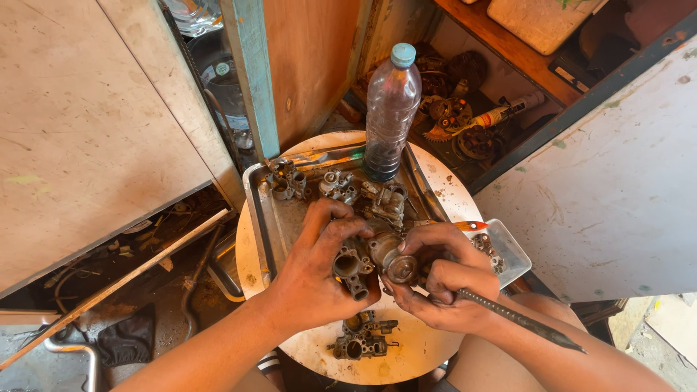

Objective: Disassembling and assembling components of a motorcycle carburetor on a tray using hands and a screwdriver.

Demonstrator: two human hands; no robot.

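Observation:
My left hand (314, 272) grips a grimy metal carburetor body (356, 265) over a round white table top (406, 356). My right hand (443, 279) touches the round bowl end of the same carburetor (398, 265) and holds a dark ribbed tool handle (523, 319) that points out to the lower right. Both hands are smeared with black grease.
A metal tray (258, 210) on the table holds several carburetor parts (337, 185) and a plastic bottle of dark liquid (390, 109). Another carburetor part (361, 337) lies near the table's front edge. A small clear box (512, 250) sits right. Wooden boards and shelves crowd around.

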